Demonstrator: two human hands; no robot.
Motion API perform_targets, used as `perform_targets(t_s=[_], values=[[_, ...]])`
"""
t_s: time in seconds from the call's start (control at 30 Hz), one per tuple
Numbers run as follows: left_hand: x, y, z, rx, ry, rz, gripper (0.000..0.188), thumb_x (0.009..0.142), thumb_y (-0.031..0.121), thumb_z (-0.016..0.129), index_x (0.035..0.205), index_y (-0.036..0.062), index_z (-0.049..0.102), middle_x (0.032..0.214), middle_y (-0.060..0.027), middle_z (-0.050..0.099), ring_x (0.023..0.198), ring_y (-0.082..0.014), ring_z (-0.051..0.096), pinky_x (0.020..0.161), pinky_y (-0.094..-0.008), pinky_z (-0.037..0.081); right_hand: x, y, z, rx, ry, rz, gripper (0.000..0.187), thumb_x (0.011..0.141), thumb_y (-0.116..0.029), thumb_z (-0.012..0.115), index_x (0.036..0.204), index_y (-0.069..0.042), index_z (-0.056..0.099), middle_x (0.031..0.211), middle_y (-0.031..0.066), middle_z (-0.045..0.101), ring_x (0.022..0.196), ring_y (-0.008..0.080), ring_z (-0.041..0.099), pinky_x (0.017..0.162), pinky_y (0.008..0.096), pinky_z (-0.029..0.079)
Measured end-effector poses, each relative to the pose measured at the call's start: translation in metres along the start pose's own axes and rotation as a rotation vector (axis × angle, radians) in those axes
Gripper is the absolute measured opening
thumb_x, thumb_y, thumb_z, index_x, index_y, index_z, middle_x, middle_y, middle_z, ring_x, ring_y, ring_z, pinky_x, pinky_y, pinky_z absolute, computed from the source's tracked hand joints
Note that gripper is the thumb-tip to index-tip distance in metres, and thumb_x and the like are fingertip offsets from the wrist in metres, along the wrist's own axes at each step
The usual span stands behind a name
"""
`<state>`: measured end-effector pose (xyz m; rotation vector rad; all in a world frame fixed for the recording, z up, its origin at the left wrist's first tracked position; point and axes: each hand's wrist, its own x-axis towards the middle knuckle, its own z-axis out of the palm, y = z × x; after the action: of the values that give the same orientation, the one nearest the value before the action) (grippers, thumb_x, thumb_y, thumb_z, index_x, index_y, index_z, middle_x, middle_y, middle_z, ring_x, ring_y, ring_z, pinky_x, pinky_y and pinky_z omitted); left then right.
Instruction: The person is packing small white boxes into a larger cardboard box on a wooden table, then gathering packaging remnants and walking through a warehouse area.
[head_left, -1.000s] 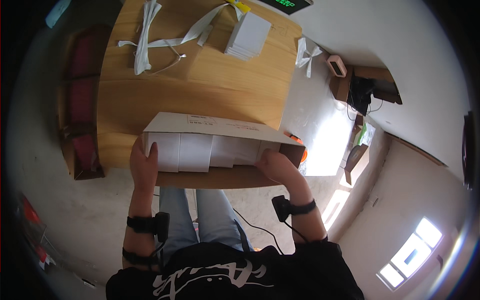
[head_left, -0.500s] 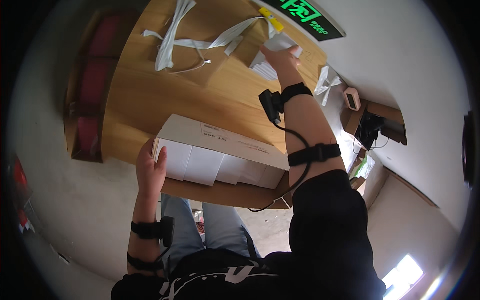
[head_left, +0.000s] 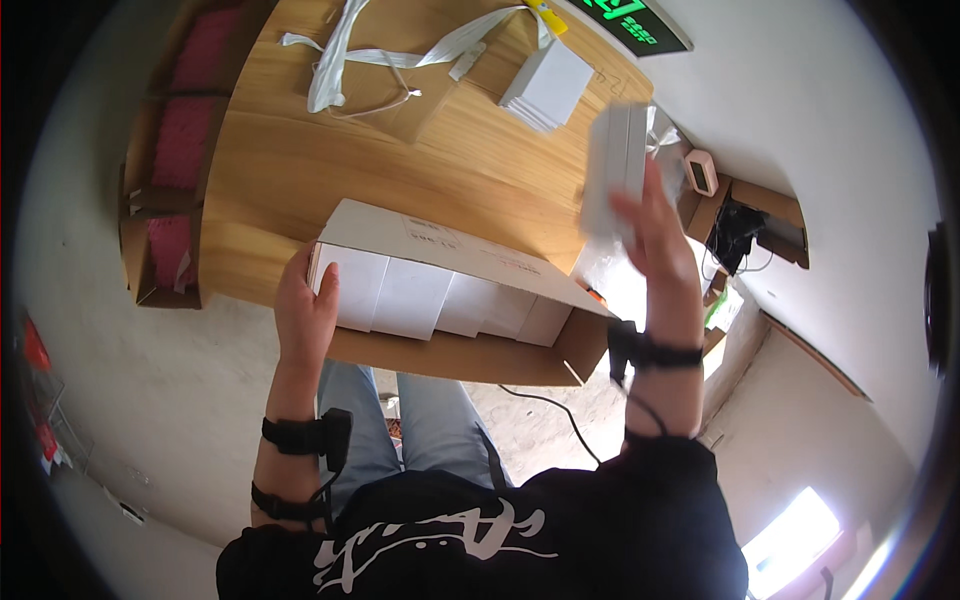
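Grips carton (head_left: 450, 237), part-filled with white boxes (head_left: 415, 300), by left end with left hand (head_left: 308, 318); holds blurred boxes (head_left: 612, 160) in right hand (head_left: 660, 235), near right edge of table (head_left: 480, 165), apart from carton.

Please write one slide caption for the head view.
The left hand grips an open cardboard carton holding white boxes; the right hand lifts a motion-blurred white stack.

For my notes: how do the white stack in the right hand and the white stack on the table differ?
The held stack is in the right hand; the resting stack lies on the table. The held stack is blurred; the resting stack looks sharper. Both are white and blocky.
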<state>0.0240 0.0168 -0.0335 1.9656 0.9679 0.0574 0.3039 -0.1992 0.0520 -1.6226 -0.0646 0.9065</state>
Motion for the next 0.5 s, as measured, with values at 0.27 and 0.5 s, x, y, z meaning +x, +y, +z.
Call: perform_targets(t_s=[0.27, 0.5], values=[[0.002, 0.005, -0.001, -0.025, -0.07, -0.031, 0.03, 0.082, 0.013, 0.055, 0.109, 0.0, 0.052, 0.1, -0.0168, 0.058, 0.093, -0.0307, 0.056, 0.08, -0.0355, 0.044, -0.157, 0.084, -0.01, -0.34, -0.629, 0.431, 0.093, 0.066, -0.028, 0.07, 0.136, -0.003, 0.014, 0.123, 0.0165, 0.039, 0.105, 0.0271, 0.048, 0.092, 0.0358, 0.036], [0.0, 0.007, -0.002, 0.018, -0.066, -0.056, 0.031, 0.081, 0.014, 0.054, 0.108, -0.0007, 0.053, 0.099, -0.0178, 0.059, 0.093, -0.0319, 0.057, 0.08, -0.0356, 0.043, -0.113, 0.127, 0.007, -0.569, -0.101, 0.709, 0.095, 0.062, -0.033, 0.071, 0.134, 0.001, 0.019, 0.122, 0.0255, 0.043, 0.114, 0.0345, 0.045, 0.092, 0.0355, 0.039]])
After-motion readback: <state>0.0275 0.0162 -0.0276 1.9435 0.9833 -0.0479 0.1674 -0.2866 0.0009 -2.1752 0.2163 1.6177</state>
